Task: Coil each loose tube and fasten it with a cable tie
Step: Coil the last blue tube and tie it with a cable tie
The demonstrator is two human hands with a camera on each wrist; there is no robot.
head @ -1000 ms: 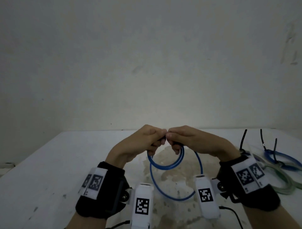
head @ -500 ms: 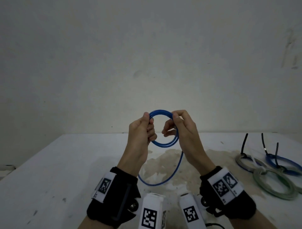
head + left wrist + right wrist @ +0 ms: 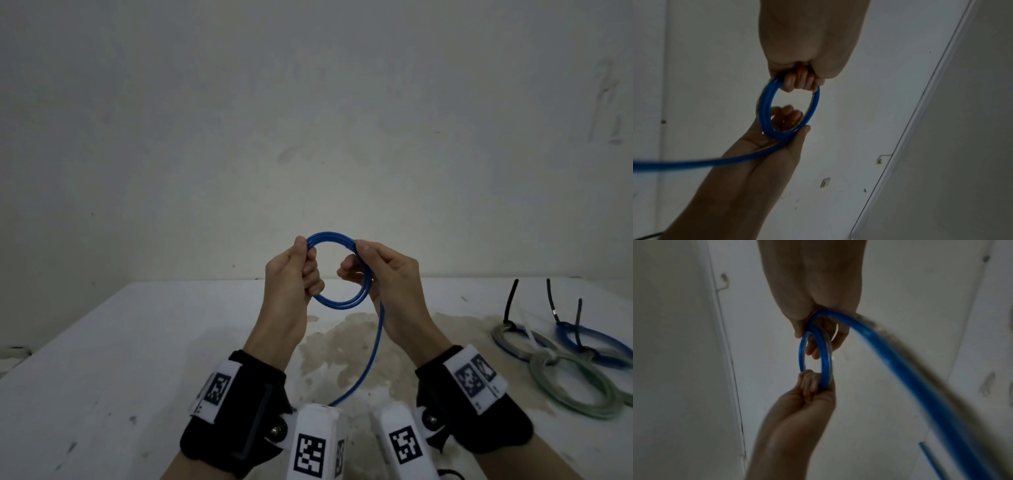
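A blue tube point(image 3: 342, 301) is wound into a small upright coil held in the air above the white table point(image 3: 102, 359). My left hand point(image 3: 301, 270) grips the coil's left side with curled fingers point(image 3: 799, 81). My right hand point(image 3: 373, 270) holds the right side, thumb on top and fingers through the ring point(image 3: 813, 347). A loose tail of the tube point(image 3: 371, 359) hangs from the right hand down toward the table between my wrists. In the right wrist view the tail point(image 3: 910, 378) sweeps close past the camera.
Several coiled tubes, blue point(image 3: 603, 346) and grey-green point(image 3: 568, 390), lie at the right of the table, each bound with a black cable tie point(image 3: 510, 301) whose tail sticks up. A brownish stain point(image 3: 342, 346) marks the table's middle. A plain wall stands behind.
Both hands rose from just above the table with the blue tube. The large hanging loop has been drawn in, so the coil is tighter and only a single tail hangs down.
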